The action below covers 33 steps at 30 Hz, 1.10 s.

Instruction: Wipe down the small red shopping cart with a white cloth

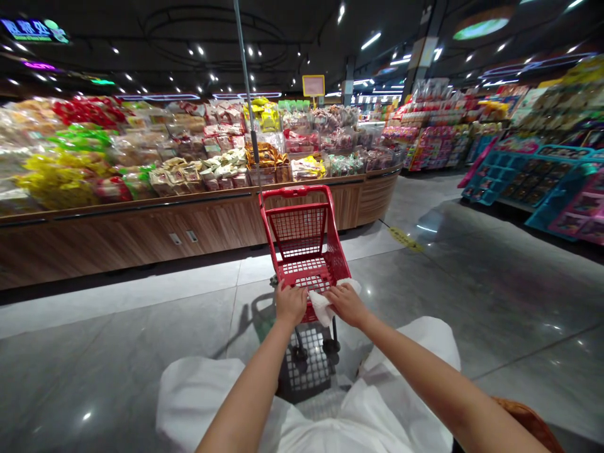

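A small red shopping cart (340, 251) with a mesh basket stands directly ahead of me on the floor. My left hand (290, 304) is closed around the left part of its handle. At the handle's right part, my right hand (348, 303) presses a crumpled white cloth or tissue (321, 309) against the bar, fingers folded over it. White material sticks out on both sides of that hand. Through the mesh, the basket looks bare. Below the handle, the cart's dark wheels rest on the floor.
A long wood-panelled display counter (217, 220) heaped with bagged snacks runs across the front. To the right are blue display racks (500, 170) and a further stocked shelf (434, 138). A thin pole (245, 69) rises beyond the cart. Grey tiled floor (425, 277) surrounds me.
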### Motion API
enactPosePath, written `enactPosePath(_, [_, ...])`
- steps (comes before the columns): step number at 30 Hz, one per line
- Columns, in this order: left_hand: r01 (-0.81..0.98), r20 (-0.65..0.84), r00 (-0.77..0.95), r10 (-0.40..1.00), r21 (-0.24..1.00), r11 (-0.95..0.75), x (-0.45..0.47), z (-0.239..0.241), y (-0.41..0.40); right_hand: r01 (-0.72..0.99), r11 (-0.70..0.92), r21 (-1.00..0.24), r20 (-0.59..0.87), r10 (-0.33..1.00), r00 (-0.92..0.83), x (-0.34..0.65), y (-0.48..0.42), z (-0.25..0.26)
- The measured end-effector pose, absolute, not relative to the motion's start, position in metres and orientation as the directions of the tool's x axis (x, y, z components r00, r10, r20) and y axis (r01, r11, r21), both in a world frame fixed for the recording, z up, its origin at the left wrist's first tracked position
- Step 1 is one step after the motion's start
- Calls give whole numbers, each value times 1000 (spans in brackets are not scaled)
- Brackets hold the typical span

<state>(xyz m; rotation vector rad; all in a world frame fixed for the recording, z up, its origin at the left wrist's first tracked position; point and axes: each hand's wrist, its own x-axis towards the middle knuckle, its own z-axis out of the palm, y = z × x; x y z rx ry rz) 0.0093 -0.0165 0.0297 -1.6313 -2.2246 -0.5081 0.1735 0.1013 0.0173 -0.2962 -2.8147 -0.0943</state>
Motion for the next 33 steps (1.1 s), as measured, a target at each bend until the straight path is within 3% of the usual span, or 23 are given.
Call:
enactPosePath(5, [953,476,-297,828,98,286,11,28,-14,204,978,39,344,178,-922,143,79,4])
enactPosePath(10, [969,465,-246,850,85,234,5,28,-11,137,989,61,247,118,-962,163,111,16])
enactPosePath(15, [958,459,-287,841,135,253,11,28,3,179,984,0,228,175,-958,191,145,32])
enactPosePath(20, [942,453,-333,827,126,310,20,25,18,264,964,-44,234,267,-935,170,121,28])
enactPosePath(28, [966,434,-259,863,99,240,8,28,15,180,983,-25,218,181,-959,169,137,22])
enactPosePath(33, [965,436,-263,861,115,237,10,29,17,242,969,-50,263,247,-933,190,157,22])
